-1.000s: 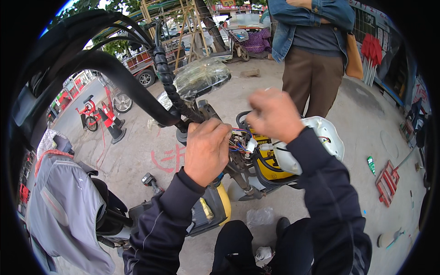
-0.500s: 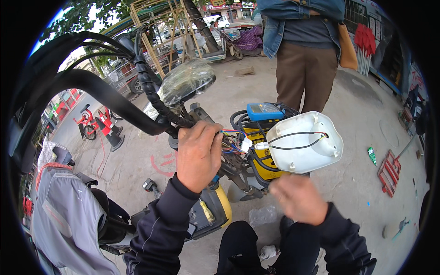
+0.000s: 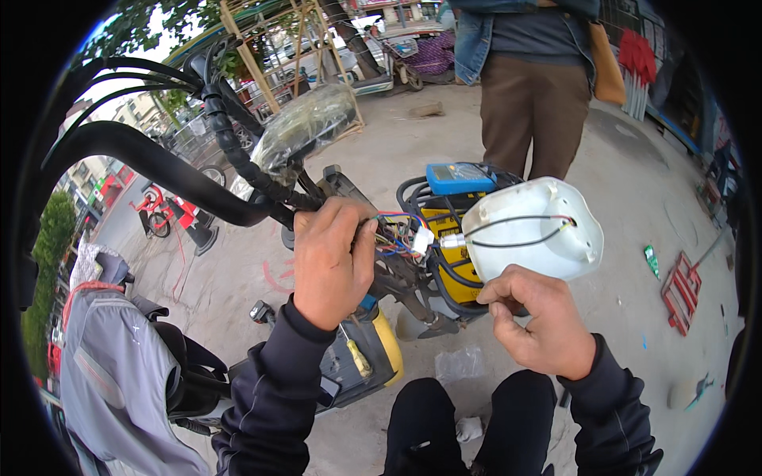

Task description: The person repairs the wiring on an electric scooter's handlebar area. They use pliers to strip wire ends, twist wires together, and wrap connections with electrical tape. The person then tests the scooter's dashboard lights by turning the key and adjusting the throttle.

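Observation:
My left hand (image 3: 333, 258) is closed at the scooter's steering column, its fingers pinched on thin coloured wires (image 3: 401, 218). These run to a white plug connector (image 3: 422, 240), joined by a second connector to the cable of a white plastic shell (image 3: 528, 258). The shell lies hollow side up on a yellow case (image 3: 454, 274) wrapped in black cables. Just below the shell's near edge is my right hand (image 3: 540, 321), fingers curled and thumb bent toward them. What its fingertips hold, if anything, cannot be made out. A blue multimeter (image 3: 459, 178) rests behind the shell.
Black handlebars (image 3: 159, 159) and a plastic-wrapped headlight (image 3: 309, 127) rise at left. A yellow-handled screwdriver (image 3: 357, 357) lies on the footboard. A grey cover (image 3: 119, 357) drapes the seat. Someone in brown trousers (image 3: 532, 111) stands opposite. A red metal frame (image 3: 683, 293) lies at right.
My right hand has moved slightly right and up, closer to the shell, and its fingers are now curled in. My left hand remains at the wires. The view has shifted slightly.

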Demonstrator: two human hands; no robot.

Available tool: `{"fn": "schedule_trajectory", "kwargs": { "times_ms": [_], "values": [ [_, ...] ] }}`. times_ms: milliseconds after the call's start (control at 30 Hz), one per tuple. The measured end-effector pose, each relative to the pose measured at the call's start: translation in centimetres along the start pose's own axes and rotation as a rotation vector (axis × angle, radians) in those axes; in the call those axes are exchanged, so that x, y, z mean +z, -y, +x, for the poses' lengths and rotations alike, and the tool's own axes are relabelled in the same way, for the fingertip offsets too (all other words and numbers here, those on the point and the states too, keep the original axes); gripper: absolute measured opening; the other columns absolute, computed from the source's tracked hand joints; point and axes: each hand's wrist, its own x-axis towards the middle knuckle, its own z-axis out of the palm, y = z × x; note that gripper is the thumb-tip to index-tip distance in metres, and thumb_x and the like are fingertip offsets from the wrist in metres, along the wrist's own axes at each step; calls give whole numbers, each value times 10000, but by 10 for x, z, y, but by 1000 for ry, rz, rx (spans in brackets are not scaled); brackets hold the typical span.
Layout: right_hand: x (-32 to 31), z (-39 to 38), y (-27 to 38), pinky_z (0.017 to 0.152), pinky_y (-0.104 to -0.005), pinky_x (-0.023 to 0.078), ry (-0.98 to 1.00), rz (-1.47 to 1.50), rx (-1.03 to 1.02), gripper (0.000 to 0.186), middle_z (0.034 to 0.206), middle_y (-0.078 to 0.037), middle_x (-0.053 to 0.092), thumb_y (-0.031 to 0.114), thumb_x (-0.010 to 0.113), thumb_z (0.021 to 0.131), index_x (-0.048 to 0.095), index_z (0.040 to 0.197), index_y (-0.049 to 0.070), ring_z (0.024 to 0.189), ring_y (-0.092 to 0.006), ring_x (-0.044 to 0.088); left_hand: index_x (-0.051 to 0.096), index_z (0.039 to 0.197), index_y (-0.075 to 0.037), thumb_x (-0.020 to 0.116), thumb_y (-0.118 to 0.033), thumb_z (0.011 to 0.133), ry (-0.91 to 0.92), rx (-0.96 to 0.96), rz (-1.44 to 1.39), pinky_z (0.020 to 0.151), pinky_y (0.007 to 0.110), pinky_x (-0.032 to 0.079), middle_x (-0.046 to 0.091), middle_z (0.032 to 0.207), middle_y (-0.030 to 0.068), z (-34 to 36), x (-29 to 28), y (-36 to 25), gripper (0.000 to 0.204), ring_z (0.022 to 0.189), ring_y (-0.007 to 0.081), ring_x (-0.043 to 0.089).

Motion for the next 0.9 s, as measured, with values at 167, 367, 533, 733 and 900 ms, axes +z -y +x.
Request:
{"fn": "schedule_trajectory", "kwargs": {
  "times_ms": [167,367,533,733,900],
  "values": [
    [-18,76,-14,659,-361,525,234,-211,-285,128,864,-141,653,-3,747,842,686,953,-18,723,-284,662,688,975,-59,713,-18,870,36,-56,6,807,390,414,703,968,84,0,-3,-4,115,852,305,620],
    [-2,161,-44,692,-402,536,517,-287,-499,221,884,-141,655,108,785,843,717,1016,-13,792,-325,680,682,998,-36,749,4,824,26,-120,11,828,382,439,711,978,103,-2,-3,-7,190,901,308,654],
    [16,193,-57,674,-407,536,710,-122,-573,157,839,-132,658,100,776,842,733,952,-3,767,-321,677,657,1034,-46,768,-11,823,3,-118,0,835,395,447,706,983,96,-3,-3,-7,240,926,319,678],
    [18,209,-68,657,-417,534,767,-23,-715,109,844,-128,669,48,750,824,732,924,7,739,-343,660,661,1110,-41,755,-10,837,28,-227,8,891,396,458,710,1083,94,-1,-8,-21,291,1016,311,681],
    [15,207,-73,642,-414,519,711,1,-850,109,838,-104,660,36,746,781,725,888,36,704,-328,646,674,1172,-20,766,55,814,-64,-314,148,899,396,534,704,1220,149,-9,-8,-52,376,1022,312,686]
  ]
}}
